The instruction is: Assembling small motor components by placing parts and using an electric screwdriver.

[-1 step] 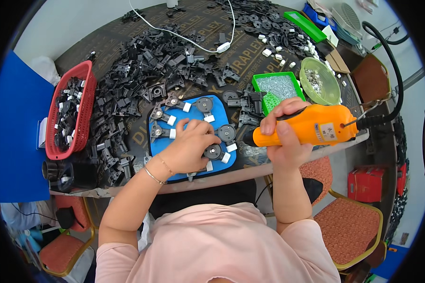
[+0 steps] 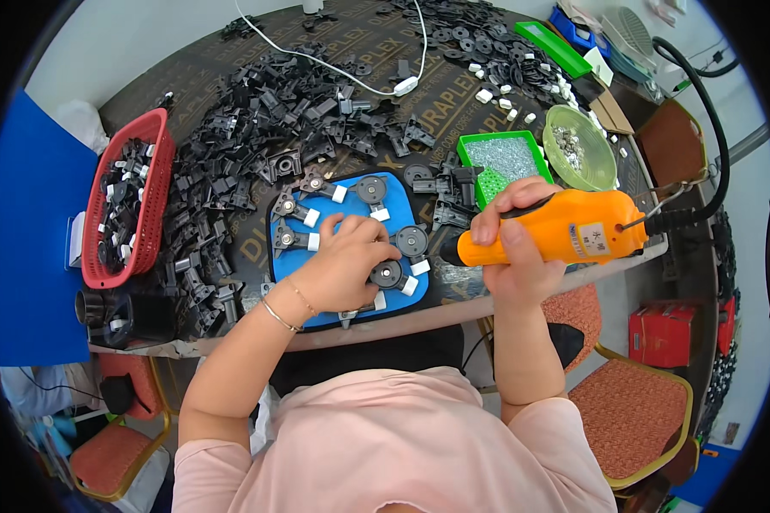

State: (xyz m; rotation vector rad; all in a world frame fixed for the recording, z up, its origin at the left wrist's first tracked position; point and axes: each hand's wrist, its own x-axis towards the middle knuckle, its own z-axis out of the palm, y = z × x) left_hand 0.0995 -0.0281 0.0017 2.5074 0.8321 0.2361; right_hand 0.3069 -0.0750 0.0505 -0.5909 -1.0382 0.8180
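On a blue mat (image 2: 393, 190) lie several black plastic assemblies with round discs and white blocks. My left hand (image 2: 346, 265) is closed over the mat's middle, its thumb against a black disc assembly (image 2: 387, 274). The palm hides part of what lies beneath. Other assemblies sit around it: one with a large disc (image 2: 371, 190) beyond my fingers, one (image 2: 411, 241) to the right, and a bracket (image 2: 289, 239) to the left. My right hand (image 2: 522, 244) grips an orange electric screwdriver (image 2: 565, 229), held nearly level, its dark tip pointing left, apart from the parts.
Black plastic brackets (image 2: 291, 111) are heaped across the table. A red basket (image 2: 158, 128) of parts stands left. A green tray (image 2: 460, 147) of small screws and a pale green bowl (image 2: 603, 175) are to the right. A black cable (image 2: 719, 137) trails from the screwdriver.
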